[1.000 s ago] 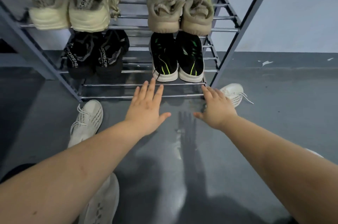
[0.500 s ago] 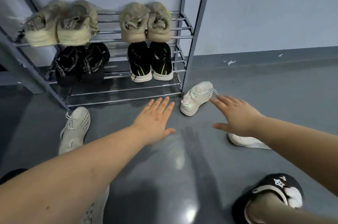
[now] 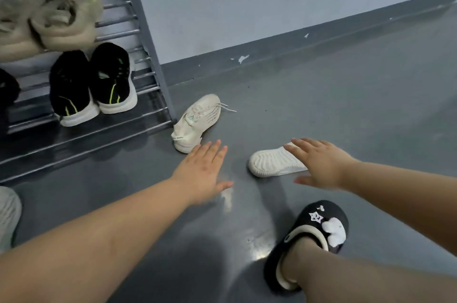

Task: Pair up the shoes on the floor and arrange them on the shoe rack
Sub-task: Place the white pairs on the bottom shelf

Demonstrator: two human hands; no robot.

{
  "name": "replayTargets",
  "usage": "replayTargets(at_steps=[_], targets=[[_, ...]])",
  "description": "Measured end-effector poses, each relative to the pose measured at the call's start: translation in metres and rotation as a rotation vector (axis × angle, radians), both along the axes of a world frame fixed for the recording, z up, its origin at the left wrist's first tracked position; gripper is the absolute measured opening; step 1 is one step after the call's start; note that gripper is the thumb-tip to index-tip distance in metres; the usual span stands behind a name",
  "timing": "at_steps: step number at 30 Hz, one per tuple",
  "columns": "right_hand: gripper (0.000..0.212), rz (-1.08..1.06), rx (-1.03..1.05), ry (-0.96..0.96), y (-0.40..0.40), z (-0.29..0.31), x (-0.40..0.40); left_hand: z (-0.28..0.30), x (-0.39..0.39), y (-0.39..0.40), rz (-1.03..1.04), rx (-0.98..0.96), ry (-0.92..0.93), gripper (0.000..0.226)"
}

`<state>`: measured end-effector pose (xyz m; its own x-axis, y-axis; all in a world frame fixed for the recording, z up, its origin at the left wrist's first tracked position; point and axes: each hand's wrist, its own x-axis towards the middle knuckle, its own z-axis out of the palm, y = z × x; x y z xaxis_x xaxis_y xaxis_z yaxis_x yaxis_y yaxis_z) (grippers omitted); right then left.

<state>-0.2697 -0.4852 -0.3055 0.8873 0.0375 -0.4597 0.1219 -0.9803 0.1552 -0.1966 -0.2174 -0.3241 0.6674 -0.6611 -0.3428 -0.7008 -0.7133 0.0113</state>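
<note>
Two cream-white sneakers lie on the grey floor right of the shoe rack (image 3: 148, 38). One sneaker (image 3: 197, 121) stands upright by the rack's right leg, laces trailing. The other sneaker (image 3: 274, 163) lies on its side with the ribbed sole facing me. My left hand (image 3: 204, 174) hovers flat with straight fingers, its fingertips just short of the upright sneaker's heel. My right hand (image 3: 321, 163) is spread above the tipped sneaker, covering its far end. On the rack sit a black-and-green pair (image 3: 91, 85) and a beige pair (image 3: 47, 18).
My right foot in a black slipper (image 3: 314, 236) with white charms stands at the lower right. Part of another pale shoe (image 3: 8, 211) shows at the left edge. A black shoe (image 3: 7, 87) sits on the rack's left. The wall and skirting run behind.
The view has swung right, off the rack. Both hands have moved from the rack's front rail over to the two white sneakers on the floor.
</note>
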Motion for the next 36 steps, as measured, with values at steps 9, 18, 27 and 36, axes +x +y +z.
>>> replayTargets(at_steps=[9, 18, 27, 36], targets=[[0.083, -0.185, 0.136, 0.029, -0.036, -0.078, 0.022, -0.048, 0.033, -0.054, -0.003, 0.056, 0.114, 0.081], [0.074, -0.284, 0.258, 0.053, -0.043, -0.137, 0.046, -0.101, 0.052, -0.105, 0.079, 0.064, 0.288, 0.081], [0.069, -0.373, 0.303, 0.044, -0.049, -0.152, 0.049, -0.153, 0.063, -0.159, 0.349, -0.088, 0.462, 0.087], [0.066, -0.278, 0.187, -0.063, -0.049, -0.154, 0.056, -0.159, 0.044, -0.150, 0.419, -0.366, 0.455, 0.066]])
